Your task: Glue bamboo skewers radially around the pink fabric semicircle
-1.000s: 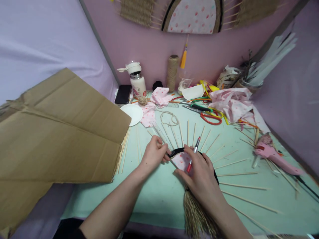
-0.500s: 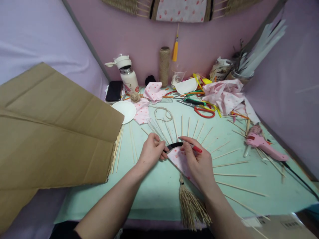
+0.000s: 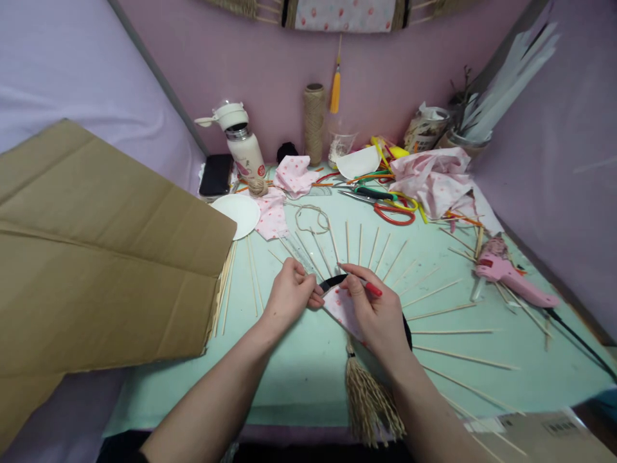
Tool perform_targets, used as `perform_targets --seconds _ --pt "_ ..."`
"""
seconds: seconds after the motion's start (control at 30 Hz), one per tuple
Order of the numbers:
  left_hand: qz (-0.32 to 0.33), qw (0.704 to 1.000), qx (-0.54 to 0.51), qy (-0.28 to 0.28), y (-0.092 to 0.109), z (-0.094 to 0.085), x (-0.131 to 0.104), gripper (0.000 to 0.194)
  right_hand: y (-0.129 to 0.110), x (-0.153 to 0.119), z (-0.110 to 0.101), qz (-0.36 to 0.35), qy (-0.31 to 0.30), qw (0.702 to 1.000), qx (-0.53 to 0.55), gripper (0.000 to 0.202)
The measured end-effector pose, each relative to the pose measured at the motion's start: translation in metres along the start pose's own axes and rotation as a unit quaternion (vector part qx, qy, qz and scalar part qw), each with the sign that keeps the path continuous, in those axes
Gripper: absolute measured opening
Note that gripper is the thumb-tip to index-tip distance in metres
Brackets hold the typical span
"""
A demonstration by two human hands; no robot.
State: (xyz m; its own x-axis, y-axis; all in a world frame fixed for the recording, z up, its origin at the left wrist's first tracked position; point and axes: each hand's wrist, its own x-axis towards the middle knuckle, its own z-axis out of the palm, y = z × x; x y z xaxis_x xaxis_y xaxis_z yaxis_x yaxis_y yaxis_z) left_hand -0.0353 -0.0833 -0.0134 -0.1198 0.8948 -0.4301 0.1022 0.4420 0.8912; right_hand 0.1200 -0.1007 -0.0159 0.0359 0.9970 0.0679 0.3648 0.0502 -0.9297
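On the tabletop [image 3: 299, 366], one dotted fabric half-disc [image 3: 339, 305] lies partly beneath the right hand [image 3: 378, 305], gripping one red-ended pen [image 3: 372, 289]; the left hand [image 3: 290, 289] curls beside it, grip unclear; one pot [image 3: 463, 144] holds white strips [image 3: 511, 87].

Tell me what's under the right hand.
Under the right hand lies the polka-dot fabric half-disc, its black rim showing on either side; the part directly beneath is hidden.
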Motion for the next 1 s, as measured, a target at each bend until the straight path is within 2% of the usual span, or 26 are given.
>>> perform_targets --seconds 0.33,0.57,0.7,1.0 --pt "-0.009 1.000 -0.018 -0.006 -0.004 -0.001 0.002 0.027 0.000 0.001 0.004 -0.006 -0.018 1.000 0.013 0.035" --pt "-0.018 0.999 -0.023 -0.016 -0.005 -0.001 0.004 0.026 -0.006 0.001 0.005 -0.051 0.005 0.998 0.034 0.027" --pt "-0.021 0.999 -0.029 -0.016 -0.004 -0.001 0.005 0.028 -0.007 0.003 0.012 -0.030 0.025 0.998 0.039 0.026" --pt "-0.033 0.999 -0.025 -0.017 -0.001 -0.001 0.006 0.028 -0.001 0.005 0.016 0.016 0.017 0.999 0.033 0.030"
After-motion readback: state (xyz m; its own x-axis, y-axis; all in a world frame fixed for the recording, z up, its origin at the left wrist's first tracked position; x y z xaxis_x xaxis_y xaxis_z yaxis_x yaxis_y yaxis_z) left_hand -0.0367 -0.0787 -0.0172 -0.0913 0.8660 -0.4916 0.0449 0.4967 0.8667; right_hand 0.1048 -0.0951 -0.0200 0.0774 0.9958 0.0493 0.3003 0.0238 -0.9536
